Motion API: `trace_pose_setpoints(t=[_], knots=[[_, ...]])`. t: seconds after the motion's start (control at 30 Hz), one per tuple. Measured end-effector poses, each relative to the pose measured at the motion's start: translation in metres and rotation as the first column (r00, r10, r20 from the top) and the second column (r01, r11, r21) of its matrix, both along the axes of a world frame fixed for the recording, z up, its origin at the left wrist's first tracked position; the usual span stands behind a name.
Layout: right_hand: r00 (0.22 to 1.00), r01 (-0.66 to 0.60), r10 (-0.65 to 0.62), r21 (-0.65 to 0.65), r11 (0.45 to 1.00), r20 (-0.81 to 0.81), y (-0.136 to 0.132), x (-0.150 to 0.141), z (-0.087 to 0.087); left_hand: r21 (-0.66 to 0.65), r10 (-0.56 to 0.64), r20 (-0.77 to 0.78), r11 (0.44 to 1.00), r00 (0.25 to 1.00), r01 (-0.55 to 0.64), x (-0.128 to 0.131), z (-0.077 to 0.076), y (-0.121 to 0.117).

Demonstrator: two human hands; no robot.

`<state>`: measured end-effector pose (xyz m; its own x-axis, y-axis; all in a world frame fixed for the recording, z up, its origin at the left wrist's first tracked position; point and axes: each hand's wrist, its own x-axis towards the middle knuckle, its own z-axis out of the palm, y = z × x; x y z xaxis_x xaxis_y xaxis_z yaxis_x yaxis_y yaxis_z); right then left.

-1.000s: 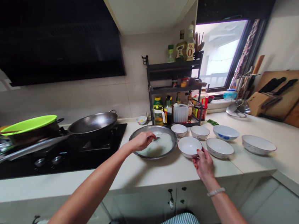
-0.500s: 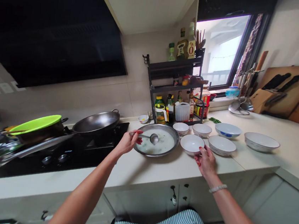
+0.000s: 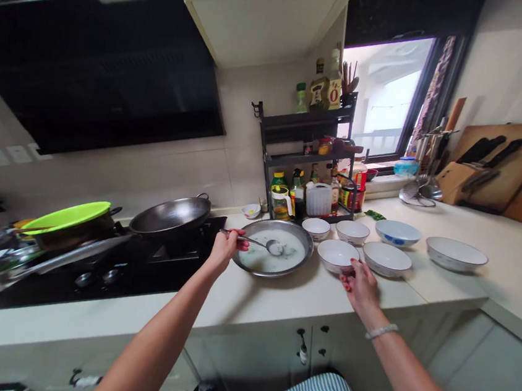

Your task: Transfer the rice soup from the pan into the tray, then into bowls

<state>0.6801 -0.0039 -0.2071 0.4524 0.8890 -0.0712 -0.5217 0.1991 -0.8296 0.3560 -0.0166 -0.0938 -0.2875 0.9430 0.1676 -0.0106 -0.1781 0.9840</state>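
Note:
My left hand point(image 3: 226, 249) is closed round the handle of a metal ladle point(image 3: 269, 245), whose bowl hangs over a wide steel basin point(image 3: 303, 242) of white soup with green bits. My right hand point(image 3: 358, 284) rests on the counter against the near rim of a white bowl point(image 3: 337, 254) just right of the basin, its fingers touching that rim. Several more white bowls stand behind and to the right: two small ones point(image 3: 316, 227) point(image 3: 352, 230) and three wider ones point(image 3: 386, 258) point(image 3: 397, 232) point(image 3: 456, 253).
A black hob at left carries a dark wok point(image 3: 171, 216) and a pan under a green lid point(image 3: 63, 217). A black rack of bottles point(image 3: 310, 163) stands behind the basin. A knife block and wooden boards point(image 3: 502, 165) lean at the far right. Cabinet doors lie below the counter edge.
My left hand pulled back from inside the basin to the ladle's handle end and lifted the ladle out of the soup. My right hand stayed by the white bowl.

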Motion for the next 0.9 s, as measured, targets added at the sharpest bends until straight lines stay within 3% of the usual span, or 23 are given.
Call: trace_pose_setpoints(t=[0.23, 0.47, 0.9], knots=[[1.0, -0.015, 0.015, -0.032, 0.999, 0.017, 0.003, 0.001, 0.004, -0.076, 0.073, 0.136, 0.995, 0.988, -0.063, -0.007, 0.009, -0.005], [0.998, -0.059, 0.06, -0.067, 0.996, 0.013, 0.002, -0.001, 0.004, -0.101, 0.107, 0.175, 0.991, 0.979, -0.091, -0.002, 0.018, -0.002], [0.997, -0.072, 0.072, -0.036, 0.997, 0.011, 0.012, -0.004, 0.0, -0.132, 0.07, 0.236, 0.99, 0.969, -0.04, 0.023, 0.036, 0.01]])
